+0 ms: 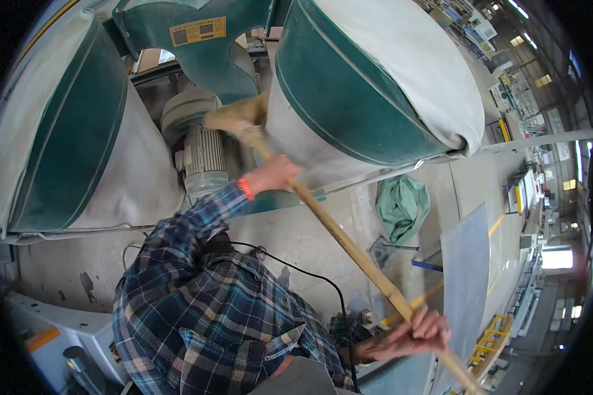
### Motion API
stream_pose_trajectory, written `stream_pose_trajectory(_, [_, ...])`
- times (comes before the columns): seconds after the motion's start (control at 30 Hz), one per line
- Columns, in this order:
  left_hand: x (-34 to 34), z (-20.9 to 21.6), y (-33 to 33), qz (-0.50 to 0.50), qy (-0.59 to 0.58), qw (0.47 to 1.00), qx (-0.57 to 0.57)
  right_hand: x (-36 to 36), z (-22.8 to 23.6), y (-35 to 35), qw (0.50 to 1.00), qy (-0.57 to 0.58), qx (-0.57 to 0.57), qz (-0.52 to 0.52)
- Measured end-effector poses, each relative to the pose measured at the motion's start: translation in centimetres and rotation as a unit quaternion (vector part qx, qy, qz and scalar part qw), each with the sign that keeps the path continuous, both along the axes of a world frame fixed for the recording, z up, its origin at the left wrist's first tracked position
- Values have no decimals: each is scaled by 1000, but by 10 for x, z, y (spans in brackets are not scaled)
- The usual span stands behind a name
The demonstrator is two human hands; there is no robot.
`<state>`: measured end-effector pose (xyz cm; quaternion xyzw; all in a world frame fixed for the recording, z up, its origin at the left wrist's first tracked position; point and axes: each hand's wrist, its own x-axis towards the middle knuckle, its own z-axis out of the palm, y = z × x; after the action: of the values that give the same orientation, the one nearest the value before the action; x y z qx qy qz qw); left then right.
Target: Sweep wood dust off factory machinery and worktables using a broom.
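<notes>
A long broom [349, 245] with a bamboo-like handle slants from the upper middle down to the lower right. My left hand [273, 174], with a red band at the wrist, is closed round the handle just below the broom head. Farther down, my right hand [427, 333] grips the handle near its lower end. The broom's straw-coloured head [238, 114] is smeared by motion. It is between a grey ribbed motor [204, 151] and the right-hand green-and-white bag [356, 79]; I cannot tell whether it touches either.
Another large green-and-white bag [69, 131] stands at left, with a green metal housing [204, 56] between the bags. A green sack [402, 207] lies on the floor at right, near a grey panel [464, 270]. A black cable [310, 271] hangs beside me. A grey cabinet [69, 322] is lower left.
</notes>
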<state>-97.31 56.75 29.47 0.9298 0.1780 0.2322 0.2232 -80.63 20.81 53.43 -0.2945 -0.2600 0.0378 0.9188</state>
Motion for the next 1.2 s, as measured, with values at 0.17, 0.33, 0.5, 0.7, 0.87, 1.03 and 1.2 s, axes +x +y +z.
stream_pose_trajectory(0.17, [-155,-6,48,134,108,985,-24,-40,-44,99,958,248,-94,113])
stream_pose_trajectory(0.33, [-186,39,65,108,61,989,-81,-89,14,120,982,96,-59,151])
stream_pose_trajectory(0.5, [-181,20,124,77,3,995,-58,-153,30,164,982,-137,-94,91])
stream_pose_trajectory(0.7, [-258,21,215,179,-21,982,58,-197,-19,218,972,-123,-164,111])
stream_pose_trajectory(0.87, [-271,38,166,156,-71,985,33,-215,31,196,964,-173,-174,99])
stream_pose_trajectory(1.03, [-286,4,101,160,-77,976,-125,-208,35,218,961,-119,-142,207])
stream_pose_trajectory(1.2, [-351,-21,96,226,4,968,-111,-212,22,241,948,-36,-143,282])
